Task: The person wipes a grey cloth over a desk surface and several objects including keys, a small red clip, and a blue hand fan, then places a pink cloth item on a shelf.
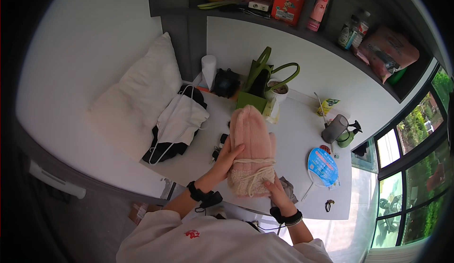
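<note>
Over the front of the white table I hold up a pair of pink fuzzy mittens [250, 137] with cream fleece cuffs. A cream cord lies wrapped across the cuffs, and the rounded tips point away from me. My left hand [227, 160] grips the left side, its thumb on the pink part. At the lower right, my right hand [278, 191] is closed on the cuff with the thumb on top. The fingers of both hands are partly hidden behind the mittens.
Clothes on a white hanger [177, 123] lie left, by a white pillow [151, 78]. A green handbag [250, 100] stands behind the mittens. Right are a blue fan [323, 167], a grey cup [335, 129] and a green spray bottle [346, 137]. A loaded shelf [293, 29] overhangs the back.
</note>
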`<state>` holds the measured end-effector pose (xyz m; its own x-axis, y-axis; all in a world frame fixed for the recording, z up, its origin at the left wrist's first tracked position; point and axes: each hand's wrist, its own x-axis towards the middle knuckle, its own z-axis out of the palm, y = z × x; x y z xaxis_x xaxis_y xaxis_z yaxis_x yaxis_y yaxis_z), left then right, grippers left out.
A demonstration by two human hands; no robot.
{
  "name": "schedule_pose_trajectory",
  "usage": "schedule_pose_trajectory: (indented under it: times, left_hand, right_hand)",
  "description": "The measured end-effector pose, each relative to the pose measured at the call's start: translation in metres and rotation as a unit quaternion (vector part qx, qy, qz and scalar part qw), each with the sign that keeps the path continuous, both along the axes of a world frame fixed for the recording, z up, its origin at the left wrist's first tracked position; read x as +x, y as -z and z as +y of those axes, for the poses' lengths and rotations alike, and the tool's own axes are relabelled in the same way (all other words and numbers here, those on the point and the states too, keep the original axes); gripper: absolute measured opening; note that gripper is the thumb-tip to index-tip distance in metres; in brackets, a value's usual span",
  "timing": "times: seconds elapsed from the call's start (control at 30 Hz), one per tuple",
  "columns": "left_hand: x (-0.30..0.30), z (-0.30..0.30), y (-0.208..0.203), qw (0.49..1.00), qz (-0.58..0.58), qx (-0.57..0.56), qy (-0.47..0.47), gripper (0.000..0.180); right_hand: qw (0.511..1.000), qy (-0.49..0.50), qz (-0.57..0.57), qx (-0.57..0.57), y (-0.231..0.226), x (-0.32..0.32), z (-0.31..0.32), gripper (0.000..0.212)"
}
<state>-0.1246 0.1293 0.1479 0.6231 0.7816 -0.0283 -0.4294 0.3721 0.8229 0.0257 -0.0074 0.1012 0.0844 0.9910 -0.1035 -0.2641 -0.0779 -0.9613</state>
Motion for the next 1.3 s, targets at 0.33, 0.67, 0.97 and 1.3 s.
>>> schedule_pose_trajectory:
  times: [0.33, 0.67, 0.97, 1.3]
  left_hand:
    - [-0.052, 0.071, -0.04, 0.925, -0.259, -0.216, 0.174, 0.06]
    - [-0.001, 0.129, -0.148, 0.93, -0.137, 0.339, -0.031, 0.05]
    - [0.065, 0.2, -0.298, 0.881, -0.155, 0.447, 0.018, 0.049]
    - [0.161, 0.262, -0.346, 0.887, -0.119, 0.443, 0.049, 0.048]
  right_hand:
    - [0.989, -0.092, -0.015, 0.117, -0.056, -0.005, 0.023, 0.086]
    - [0.97, -0.076, 0.008, 0.231, -0.086, 0.02, 0.038, 0.068]
    - [0.967, 0.152, -0.049, 0.201, -0.056, 0.053, 0.001, 0.036]
    - [0.877, 0.449, -0.069, 0.156, -0.01, 0.108, -0.113, 0.029]
